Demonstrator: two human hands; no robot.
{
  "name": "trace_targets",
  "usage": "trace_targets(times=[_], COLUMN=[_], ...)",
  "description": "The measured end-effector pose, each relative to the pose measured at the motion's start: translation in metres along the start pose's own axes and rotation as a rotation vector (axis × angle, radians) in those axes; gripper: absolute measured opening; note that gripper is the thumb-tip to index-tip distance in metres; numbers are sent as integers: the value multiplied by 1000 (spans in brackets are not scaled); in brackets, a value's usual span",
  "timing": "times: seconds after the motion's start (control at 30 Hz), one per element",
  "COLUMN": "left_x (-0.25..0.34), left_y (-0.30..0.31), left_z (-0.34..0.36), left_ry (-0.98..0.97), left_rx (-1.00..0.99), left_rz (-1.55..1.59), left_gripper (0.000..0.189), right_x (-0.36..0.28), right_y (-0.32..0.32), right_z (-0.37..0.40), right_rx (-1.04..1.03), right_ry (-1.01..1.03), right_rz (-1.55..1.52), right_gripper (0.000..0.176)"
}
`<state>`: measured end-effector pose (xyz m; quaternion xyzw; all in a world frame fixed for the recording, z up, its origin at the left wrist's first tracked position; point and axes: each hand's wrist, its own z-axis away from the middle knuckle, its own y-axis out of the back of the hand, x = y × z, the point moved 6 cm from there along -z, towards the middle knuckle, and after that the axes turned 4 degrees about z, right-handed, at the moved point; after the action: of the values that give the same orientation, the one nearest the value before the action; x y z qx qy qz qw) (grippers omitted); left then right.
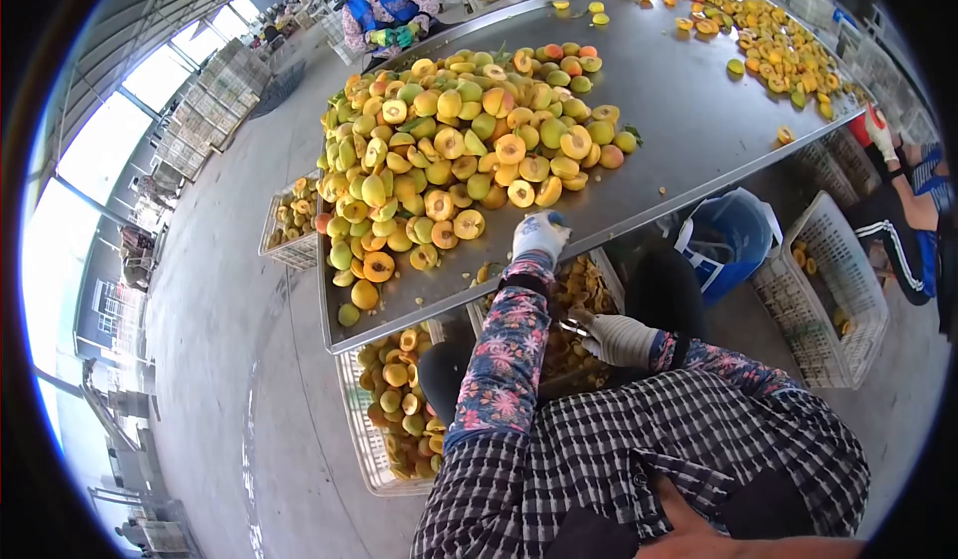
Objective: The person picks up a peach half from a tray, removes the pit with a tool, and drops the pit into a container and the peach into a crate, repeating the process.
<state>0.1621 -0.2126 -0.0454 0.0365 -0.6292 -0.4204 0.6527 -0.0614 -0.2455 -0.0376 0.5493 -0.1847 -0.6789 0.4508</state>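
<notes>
My left hand (pixel 540 236), in a white glove with blue on it, is at the near edge of the metal table (pixel 659 150), fingers curled; what they hold, if anything, is hidden. Just beyond it lies a big heap of halved and whole yellow-orange fruit (pixel 449 145). Lower down, my right hand (pixel 617 339), in a pale knitted glove, is closed around a small metal tool (pixel 575 327). Under both hands is a crate of fruit pieces (pixel 584 289) between my knees.
Fruit-filled crates (pixel 399 409) stand below the table's left side. A blue bucket (pixel 723 245) and a white crate (pixel 833 299) are at the right. Co-workers (pixel 384 5) sit around the table. A bare hand (pixel 689 529) shows at the bottom.
</notes>
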Motion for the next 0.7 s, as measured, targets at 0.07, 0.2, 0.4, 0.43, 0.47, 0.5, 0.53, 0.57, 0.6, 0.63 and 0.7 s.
trace_targets(times=[0.07,0.2,0.4,0.43,0.47,0.5,0.53,0.57,0.6,0.63,0.7], left_x=[-15,-59,-31,-28,-24,-21,-19,-17,-14,-12,-13], left_y=[10,38,63,60,57,53,49,47,45,45,44], left_z=[4,13,86,95,102,107,111,113,116,120,122], left_ry=[121,108,7,8,13,32,29,22,13,6,-29], left_rx=[93,132,-130,-145,-162,-126,-126,-126,-128,-41,-58], left_rz=[394,1594,1940,1909,1879,1887,1874,1860,1846,1737,1684], left_gripper=[27,29,47,49,51,59,60,62,63,66,68], right_x=[4,7,-20,-29,-37,-46,-56,-63,-68,-73,-84], right_y=[6,4,55,67,76,83,89,93,94,96,98], right_z=[1,-1,-2,-3,-3,-3,-5,-7,-11,-13,-13], right_rx=[81,223,351,444,535,556,577,600,616,631,620], right_ry=[52,172,171,217,259,269,281,295,317,339,325], right_rz=[-93,-314,-416,-312,-206,-148,-88,-27,16,60,178], right_gripper=[46,43,35,35,36,35,34,33,32,30,26])
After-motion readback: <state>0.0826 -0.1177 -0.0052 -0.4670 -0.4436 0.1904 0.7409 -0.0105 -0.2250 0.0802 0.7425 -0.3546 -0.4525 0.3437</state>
